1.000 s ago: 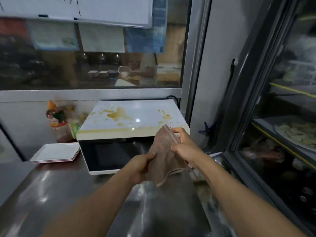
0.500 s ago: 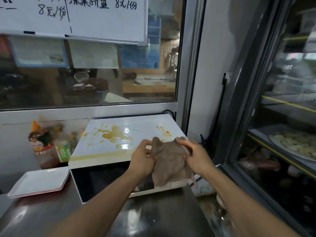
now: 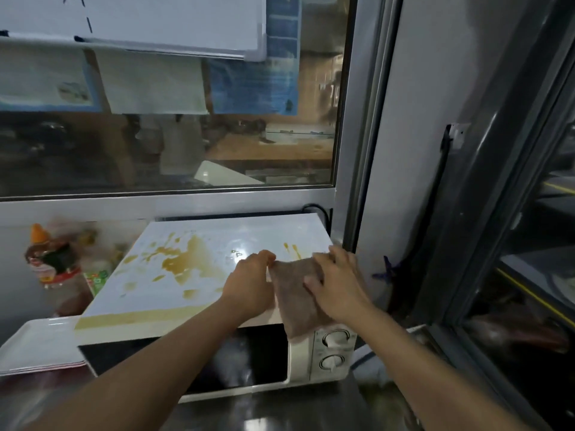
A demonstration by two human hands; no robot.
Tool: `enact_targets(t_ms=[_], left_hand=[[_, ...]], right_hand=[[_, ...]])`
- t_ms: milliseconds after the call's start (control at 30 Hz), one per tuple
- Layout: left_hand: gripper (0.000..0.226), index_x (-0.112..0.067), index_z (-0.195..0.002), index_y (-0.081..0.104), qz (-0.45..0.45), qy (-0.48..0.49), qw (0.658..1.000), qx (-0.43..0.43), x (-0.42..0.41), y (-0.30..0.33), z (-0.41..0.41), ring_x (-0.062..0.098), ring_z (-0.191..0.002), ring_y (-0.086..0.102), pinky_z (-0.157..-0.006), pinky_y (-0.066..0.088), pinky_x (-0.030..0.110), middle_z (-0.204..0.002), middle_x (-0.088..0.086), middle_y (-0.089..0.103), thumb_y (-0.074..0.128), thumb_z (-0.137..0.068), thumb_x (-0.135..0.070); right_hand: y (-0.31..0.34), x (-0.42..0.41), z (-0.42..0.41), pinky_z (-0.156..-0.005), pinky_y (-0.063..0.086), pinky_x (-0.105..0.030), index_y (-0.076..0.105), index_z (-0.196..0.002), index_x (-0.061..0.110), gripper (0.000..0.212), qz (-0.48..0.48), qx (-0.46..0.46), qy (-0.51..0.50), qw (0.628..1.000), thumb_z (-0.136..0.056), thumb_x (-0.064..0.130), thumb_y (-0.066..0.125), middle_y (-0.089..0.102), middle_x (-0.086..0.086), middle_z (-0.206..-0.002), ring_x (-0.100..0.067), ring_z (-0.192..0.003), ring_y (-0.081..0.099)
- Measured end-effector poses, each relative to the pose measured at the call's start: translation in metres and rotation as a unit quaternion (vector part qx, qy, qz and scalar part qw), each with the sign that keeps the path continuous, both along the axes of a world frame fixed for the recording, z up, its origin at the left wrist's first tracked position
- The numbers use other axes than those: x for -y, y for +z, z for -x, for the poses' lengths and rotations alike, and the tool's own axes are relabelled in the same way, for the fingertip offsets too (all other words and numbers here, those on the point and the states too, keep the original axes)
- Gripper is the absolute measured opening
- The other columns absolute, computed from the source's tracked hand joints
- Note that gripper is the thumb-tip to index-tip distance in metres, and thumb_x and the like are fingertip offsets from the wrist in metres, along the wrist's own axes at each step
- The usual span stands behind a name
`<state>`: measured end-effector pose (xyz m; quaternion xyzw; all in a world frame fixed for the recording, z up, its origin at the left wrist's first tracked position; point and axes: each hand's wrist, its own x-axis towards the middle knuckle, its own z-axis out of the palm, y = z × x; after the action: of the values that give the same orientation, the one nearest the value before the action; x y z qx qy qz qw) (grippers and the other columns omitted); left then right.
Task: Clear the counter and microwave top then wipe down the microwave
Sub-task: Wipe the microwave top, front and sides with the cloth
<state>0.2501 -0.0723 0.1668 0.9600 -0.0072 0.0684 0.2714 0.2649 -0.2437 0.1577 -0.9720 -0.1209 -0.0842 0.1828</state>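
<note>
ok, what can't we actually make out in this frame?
Head view only:
- Bottles left of the microwave: motion-blurred, labels unreadable.
- Whiteboard: cut off by the top edge.
- Microwave top under the cloth: hidden by the cloth and right hand.
- Plates: cut by the left edge and the microwave; count unclear.

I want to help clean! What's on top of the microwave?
On the microwave top: yellow-brown stains and a brown cloth, with both hands, left hand and right hand, on it. Anything under the cloth is hidden.
</note>
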Motion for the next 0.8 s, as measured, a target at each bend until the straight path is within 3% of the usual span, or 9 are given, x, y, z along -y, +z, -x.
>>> enact_targets(t_ms=[133,300,467,600,700,800], left_hand=[[0.044,-0.019,-0.131,0.043,-0.132,0.012,0.991,0.010,-0.008,-0.010,-0.012,0.024,-0.108,0.056,-0.091,0.044,0.035,-0.120,0.002,0.060,0.049,-0.087,-0.017],[0.036,-0.015,-0.125,0.049,-0.201,0.010,0.978,0.050,-0.011,-0.015,-0.018,0.025,-0.100,0.059,-0.088,0.044,0.033,-0.113,0.001,0.064,0.043,-0.089,-0.015],[0.040,-0.018,-0.131,0.040,-0.124,0.011,0.991,0.044,-0.023,-0.022,-0.022,0.026,-0.104,0.061,-0.088,0.046,0.035,-0.121,-0.001,0.065,0.040,-0.092,-0.012],[0.048,-0.014,-0.134,0.036,-0.068,0.013,0.997,0.032,-0.027,-0.020,-0.022,0.023,-0.106,0.062,-0.087,0.048,0.034,-0.123,-0.005,0.062,0.045,-0.087,-0.005],[0.044,-0.012,-0.129,0.040,-0.007,0.038,0.997,0.059,-0.037,-0.017,-0.029,0.022,-0.100,0.063,-0.085,0.050,0.035,-0.120,0.003,0.061,0.048,-0.086,-0.002],[0.043,-0.010,-0.127,0.043,-0.019,0.065,0.996,0.066,-0.048,-0.015,-0.040,0.025,-0.107,0.059,-0.088,0.048,0.036,-0.122,0.006,0.060,0.050,-0.086,-0.001]], right_hand=[[-0.023,-0.015,0.005,-0.118,-0.006,-0.047,0.016,-0.147,0.038,0.062,0.095,-0.051,0.074,0.991,-0.091,0.065,0.024,0.000,0.001,-0.160,-0.024,-0.145,-0.018],[-0.028,-0.005,-0.028,-0.118,-0.004,-0.047,0.005,-0.150,0.036,0.058,0.111,-0.061,0.085,0.988,-0.097,0.056,0.015,-0.004,0.006,-0.160,-0.019,-0.146,-0.014],[-0.024,-0.018,-0.080,-0.118,-0.002,-0.044,0.012,-0.150,0.031,0.050,0.104,-0.053,0.076,0.990,-0.101,0.041,0.016,0.004,0.007,-0.160,-0.019,-0.147,-0.007],[-0.022,-0.040,-0.113,-0.118,0.000,-0.046,0.017,-0.149,0.031,0.050,0.113,-0.044,0.087,0.989,-0.100,0.041,0.018,0.007,0.008,-0.160,-0.020,-0.147,-0.003],[-0.022,-0.047,-0.114,-0.118,-0.001,-0.047,0.014,-0.149,0.034,0.050,0.120,-0.053,0.135,0.982,-0.100,0.043,0.020,0.004,0.009,-0.160,-0.020,-0.147,-0.007],[-0.020,-0.043,-0.085,-0.118,-0.003,-0.047,0.013,-0.149,0.036,0.050,0.118,-0.034,0.217,0.968,-0.100,0.043,0.020,0.002,0.009,-0.160,-0.016,-0.147,-0.009]])
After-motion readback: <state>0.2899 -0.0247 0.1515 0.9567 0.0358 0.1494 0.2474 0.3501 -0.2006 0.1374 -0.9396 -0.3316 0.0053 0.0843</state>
